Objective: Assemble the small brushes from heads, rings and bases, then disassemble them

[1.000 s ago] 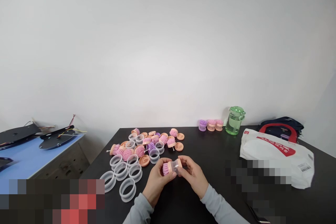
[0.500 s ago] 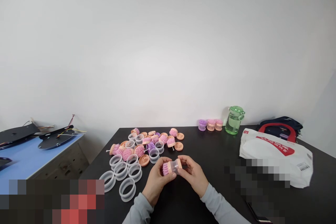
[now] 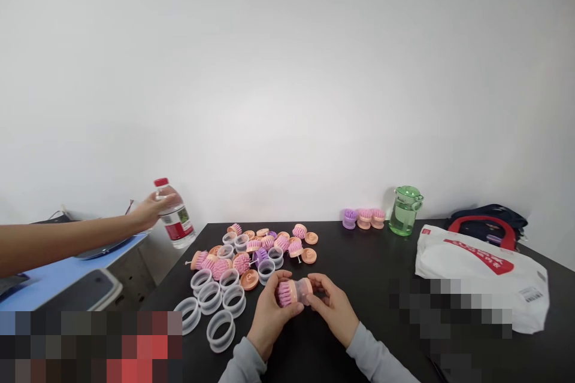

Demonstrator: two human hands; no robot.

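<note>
Between my hands, above the front of the black table, is a small round scrub brush (image 3: 302,291) lying on its side, with pink bristles to the left, a clear ring in the middle and a peach cap to the right. My left hand (image 3: 269,315) is closed round the bristle end. With thumb and fingers, my right hand (image 3: 336,310) grips the cap end. To the left lie several clear plastic rings (image 3: 214,342), pink bristle heads (image 3: 221,269) and peach caps (image 3: 249,280). A purple bristle head (image 3: 260,257) sits among them.
Three assembled brushes (image 3: 364,219) stand along the wall beside a green jug (image 3: 403,215). A white bag (image 3: 480,278) and a dark bag (image 3: 492,218) lie at right. At left, another person's hand (image 3: 150,210) holds a water bottle (image 3: 177,224) near the table's corner.
Another person's arm has come in from the left with a water bottle. My hands still hold the brush, and the whole view has shifted slightly.
</note>
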